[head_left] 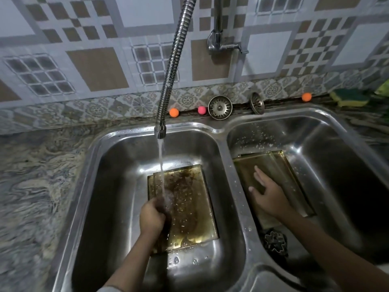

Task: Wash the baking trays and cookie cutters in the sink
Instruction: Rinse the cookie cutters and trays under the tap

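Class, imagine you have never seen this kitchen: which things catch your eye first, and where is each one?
The stream of water from the flexible tap falls onto the left hand, which grips the edge of a grimy baking tray in the left basin. In the right basin, the right hand rests flat on a second tray. Three bright balls dot the ledge behind the sink.

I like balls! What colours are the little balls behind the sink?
Head view: two orange balls and one pink ball.

Dim, soft focus, glare on steel, edge distortion
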